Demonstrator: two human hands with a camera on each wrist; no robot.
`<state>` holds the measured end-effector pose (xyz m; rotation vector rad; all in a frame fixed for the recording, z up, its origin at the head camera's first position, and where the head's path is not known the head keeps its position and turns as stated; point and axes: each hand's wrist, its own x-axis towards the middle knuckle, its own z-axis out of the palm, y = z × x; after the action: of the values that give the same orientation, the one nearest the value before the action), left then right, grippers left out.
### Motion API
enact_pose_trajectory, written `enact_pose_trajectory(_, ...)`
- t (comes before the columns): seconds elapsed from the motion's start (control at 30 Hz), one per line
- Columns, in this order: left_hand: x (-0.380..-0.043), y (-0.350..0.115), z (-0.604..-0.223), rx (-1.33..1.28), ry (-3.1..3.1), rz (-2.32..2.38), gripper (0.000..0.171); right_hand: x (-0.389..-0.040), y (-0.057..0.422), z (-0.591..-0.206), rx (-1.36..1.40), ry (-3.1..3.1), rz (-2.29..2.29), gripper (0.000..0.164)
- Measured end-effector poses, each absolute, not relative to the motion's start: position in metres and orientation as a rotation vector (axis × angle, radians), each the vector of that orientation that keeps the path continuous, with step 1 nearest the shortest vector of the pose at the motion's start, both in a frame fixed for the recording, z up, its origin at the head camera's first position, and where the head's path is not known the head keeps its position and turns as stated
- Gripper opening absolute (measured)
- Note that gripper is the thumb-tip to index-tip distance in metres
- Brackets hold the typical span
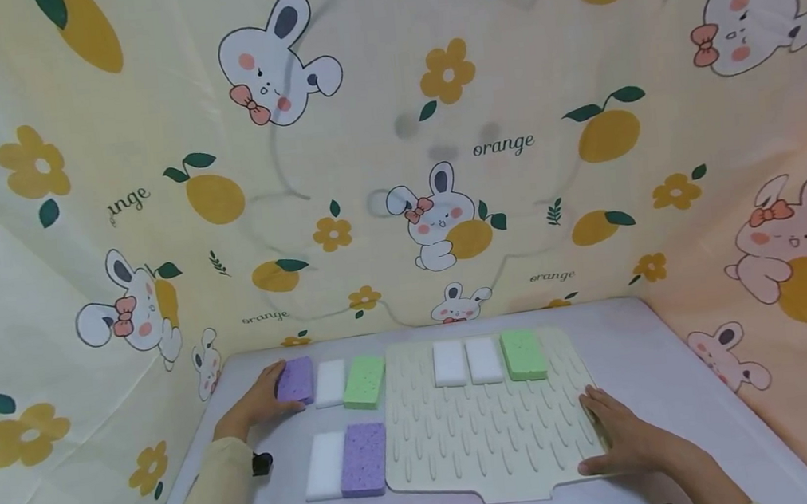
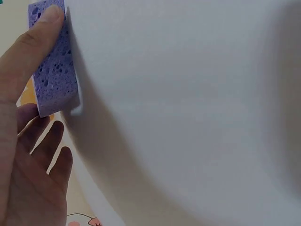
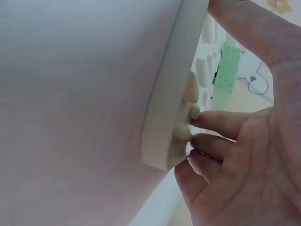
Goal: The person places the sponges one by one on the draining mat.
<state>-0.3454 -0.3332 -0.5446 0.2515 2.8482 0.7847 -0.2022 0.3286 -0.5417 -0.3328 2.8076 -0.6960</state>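
Observation:
At the table's far left, my left hand (image 1: 258,401) holds a purple sponge (image 1: 295,381) by its side, thumb on one face and fingers at the other in the left wrist view. A white sponge (image 1: 331,383) and a green sponge (image 1: 364,383) lie to its right. Nearer, another white sponge (image 1: 324,465) touches a second purple sponge (image 1: 364,459). My right hand (image 1: 628,436) rests along the right edge of a cream ridged drying board (image 1: 492,436), its fingers spread loosely. On the board's back part lie two white sponges (image 1: 449,364) and a green sponge (image 1: 524,355).
A pale cloth covers the table (image 1: 281,495). Curtains (image 1: 378,126) printed with rabbits and oranges enclose it at the back and both sides. The board's tab (image 1: 517,493) points toward the front edge.

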Motion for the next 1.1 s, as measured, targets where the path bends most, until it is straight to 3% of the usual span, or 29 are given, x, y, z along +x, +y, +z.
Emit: enact_pose_trajectory(1.1,-0.333,-0.327,-0.558,0.086,2.861,0.942,0.123,-0.204,0.33,-0.545,-0.33,2.789,-0.724,0.127)
